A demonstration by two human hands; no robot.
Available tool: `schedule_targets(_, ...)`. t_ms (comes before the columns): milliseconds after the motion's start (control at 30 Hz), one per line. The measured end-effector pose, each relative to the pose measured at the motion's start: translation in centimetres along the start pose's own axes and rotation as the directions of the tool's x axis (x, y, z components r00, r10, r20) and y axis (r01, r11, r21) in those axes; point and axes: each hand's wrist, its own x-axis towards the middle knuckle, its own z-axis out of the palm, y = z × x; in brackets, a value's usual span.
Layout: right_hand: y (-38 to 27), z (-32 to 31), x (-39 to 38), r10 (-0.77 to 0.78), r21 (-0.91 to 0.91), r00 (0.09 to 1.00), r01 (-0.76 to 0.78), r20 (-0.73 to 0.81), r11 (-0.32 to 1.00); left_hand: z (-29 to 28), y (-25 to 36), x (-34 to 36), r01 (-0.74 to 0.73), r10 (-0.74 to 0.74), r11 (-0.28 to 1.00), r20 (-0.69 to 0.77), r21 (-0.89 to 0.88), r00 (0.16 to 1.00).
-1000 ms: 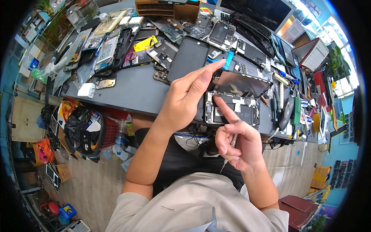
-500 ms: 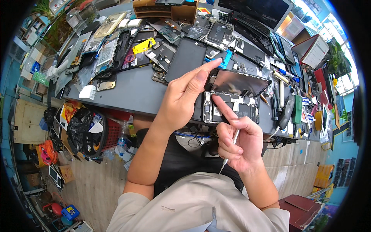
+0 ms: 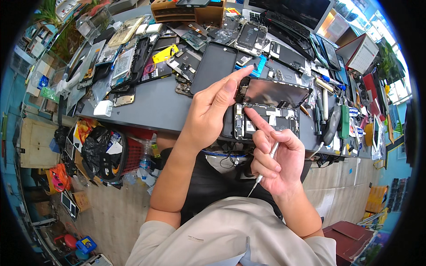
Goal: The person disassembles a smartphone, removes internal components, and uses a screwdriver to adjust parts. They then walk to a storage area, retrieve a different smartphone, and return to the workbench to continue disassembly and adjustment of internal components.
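Note:
An opened phone lies at the desk's front edge, its lower body [image 3: 266, 120] showing the battery and metal shields. Its dark screen panel [image 3: 277, 94] stands tilted up along the far side. My left hand [image 3: 206, 111] is at the panel's left edge, fingers stretched along and behind it, thumb raised; the exact grip is partly hidden. With curled fingers my right hand [image 3: 279, 162] holds a thin silver screwdriver [image 3: 258, 179], its tip pointing down toward my lap. The right index finger reaches out and touches the phone body's upper left part, near the panel's edge.
Beyond the phone lie a black phone back [image 3: 214, 66], a blue holder [image 3: 257, 67] and a disassembled phone [image 3: 251, 39]. Phone parts crowd the left; a laptop [image 3: 288, 15] stands behind. Tools and a green-grey device [image 3: 332, 126] sit right. A red basket [image 3: 132, 155] stands below left.
The right hand has shifted very slightly, its index finger still on the phone's inside. The screwdriver tilts a little more. The left hand and raised screen stay almost in place.

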Motion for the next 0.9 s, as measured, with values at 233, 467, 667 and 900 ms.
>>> schedule_targets(233, 0.2, 0.0, 0.2, -0.003, 0.040, 1.000, 0.003, 0.005, 0.999, 0.7, -0.4, 0.2, -0.101, 0.097, 0.994, -0.100, -0.044, 0.990)
schedule_targets(467, 0.9, 0.6, -0.2, -0.044, -0.236, 0.999, 0.043, 0.002, 0.971, 0.3, -0.5, 0.0, -0.081, 0.088, 0.991, -0.066, 0.107, 0.994)
schedule_targets(667, 0.7, 1.5, -0.2, -0.064, -0.581, 0.995, 0.008, -0.076, 0.814, 0.6, -0.9, 0.1, -0.104, 0.108, 0.993, -0.080, 0.058, 0.991)
schedule_targets(900, 0.4, 3.2, 0.1, -0.037, -0.788, 0.983, -0.120, -0.178, 0.603, 0.5, -0.4, 0.0, -0.078, 0.084, 0.995, -0.074, 0.069, 0.994)
